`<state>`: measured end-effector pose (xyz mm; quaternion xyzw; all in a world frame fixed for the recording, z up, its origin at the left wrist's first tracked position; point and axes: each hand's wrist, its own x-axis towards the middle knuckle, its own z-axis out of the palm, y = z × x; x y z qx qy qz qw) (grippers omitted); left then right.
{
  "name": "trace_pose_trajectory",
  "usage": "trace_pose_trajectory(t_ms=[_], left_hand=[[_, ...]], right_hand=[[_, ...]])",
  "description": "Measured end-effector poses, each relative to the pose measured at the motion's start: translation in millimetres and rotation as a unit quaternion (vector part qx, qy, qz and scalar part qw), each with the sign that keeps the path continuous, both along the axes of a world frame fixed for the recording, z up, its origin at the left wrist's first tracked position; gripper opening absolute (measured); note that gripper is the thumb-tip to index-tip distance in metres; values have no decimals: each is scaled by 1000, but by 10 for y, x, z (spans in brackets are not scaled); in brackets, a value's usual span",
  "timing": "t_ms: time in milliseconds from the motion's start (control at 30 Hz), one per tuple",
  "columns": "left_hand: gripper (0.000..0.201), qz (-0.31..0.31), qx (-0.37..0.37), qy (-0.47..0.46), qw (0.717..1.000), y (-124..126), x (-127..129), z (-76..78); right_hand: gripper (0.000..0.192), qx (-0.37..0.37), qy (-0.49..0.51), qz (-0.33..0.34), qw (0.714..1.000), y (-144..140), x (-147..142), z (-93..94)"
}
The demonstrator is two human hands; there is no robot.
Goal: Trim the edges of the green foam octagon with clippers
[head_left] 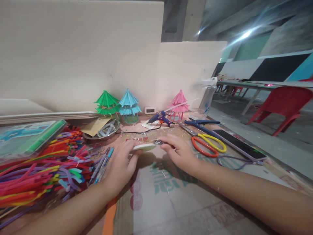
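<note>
My left hand [124,160] is closed on the edge of a thin, pale, whitish-green disc [144,147], held nearly level above the cardboard. Opposite it, my right hand [180,152] pinches a small dark, shiny piece [158,142] between thumb and fingers, right at the disc's right edge. Whether the two touch is hard to tell, and the small piece's kind does not show. Beyond my hands stand a green paper pagoda [106,103], a light blue one [129,106] and a pink one [179,104]. A blue glue gun [158,118] lies before them.
Colourful pipe cleaners [44,176], pens [104,166] and a plastic case [31,138] lie left; a metal dish [107,130] sits behind. To the right are scissors [207,147], blue-handled pliers [201,122], a phone [237,143] and a bottle [207,98]. Printed cardboard [186,205] covers the table.
</note>
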<state>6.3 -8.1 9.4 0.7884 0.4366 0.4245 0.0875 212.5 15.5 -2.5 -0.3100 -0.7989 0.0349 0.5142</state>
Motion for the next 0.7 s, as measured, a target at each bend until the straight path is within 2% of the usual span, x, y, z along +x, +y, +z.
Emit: trace_pose_trajectory(t_ms=[100, 167, 200, 233, 267, 300, 333, 433, 500, 600, 633, 700], left_hand=[[20, 55, -48, -92, 993, 76, -29, -19], [26, 67, -89, -154, 982, 151, -54, -53], [29, 64, -114, -176, 976, 190, -66, -73], [32, 62, -138, -190, 970, 226, -76, -94], [35, 61, -157, -199, 965, 257, -85, -114], [38, 64, -168, -205, 962, 281, -92, -130], [40, 68, -174, -209, 960, 299, -96, -142], [42, 79, -170, -215, 959, 319, -100, -152], [41, 83, -164, -214, 960, 317, -100, -145], [37, 83, -156, -204, 963, 315, -106, -138], [36, 82, -152, -200, 964, 316, -109, -139], [35, 81, -144, -192, 967, 321, -117, -146]], right_hand=[[26, -117, 33, 11, 993, 35, 29, 83], [27, -202, -58, 84, 974, 39, 73, 213], [27, -241, -130, 133, 952, 36, 100, 290], [29, -284, -211, 186, 917, 33, 130, 363], [30, -308, -265, 210, 889, 34, 161, 424], [32, -316, -289, 213, 878, 46, 190, 466], [34, -310, -285, 199, 885, 71, 215, 482], [42, -271, -178, 129, 937, 222, 248, 382], [54, -286, -141, 120, 940, 339, 234, 252], [66, -311, -155, 143, 927, 417, 203, 141], [68, -327, -169, 165, 915, 404, 204, 148], [70, -379, -202, 233, 872, 341, 239, 225]])
